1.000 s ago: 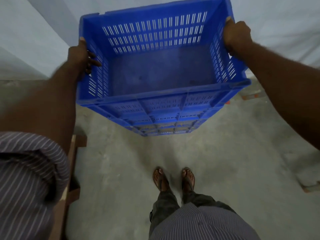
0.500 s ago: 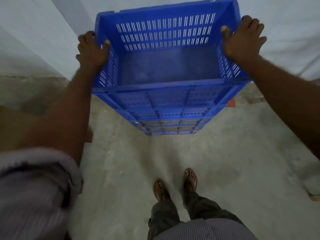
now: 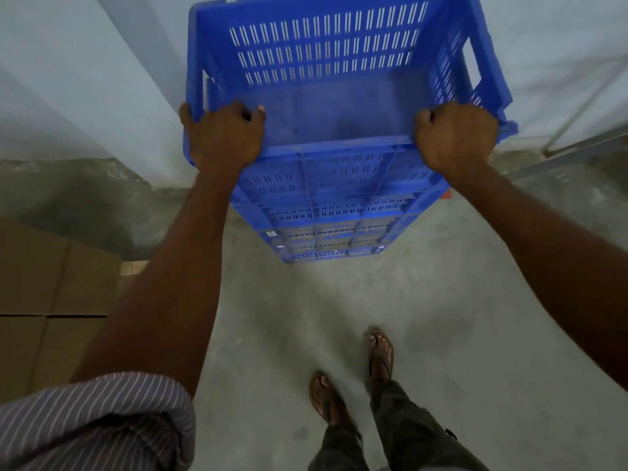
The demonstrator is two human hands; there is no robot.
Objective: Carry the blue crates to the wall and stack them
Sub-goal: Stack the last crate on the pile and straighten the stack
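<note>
Top blue crate: empty, open side up, seated on a stack of blue crates that stands on the concrete floor. The stack sits directly against the pale wall, which rises behind and to the left of it. The top crate's slotted far wall and bare base are visible; the count of crates beneath cannot be told with certainty.

Left hand: closed over the top crate's near-left corner, fingers wrapped around the rim, thumb lying along the near edge. Right hand: closed in a fist-like grip on the near rim close to the near-right corner of the same crate, fingers curled tight over the edge. Both forearms extend straight out to the crate.

Cardboard boxes: on the floor to the left of the stack, near the wall, apart from the crates. A metal rail runs along the floor to the right of the stack. A small red item shows just beside the stack's right side; its nature cannot be told.

The person's sandalled feet stand on the floor short of the stack, not touching it. A striped sleeve is rolled up on the left arm
</note>
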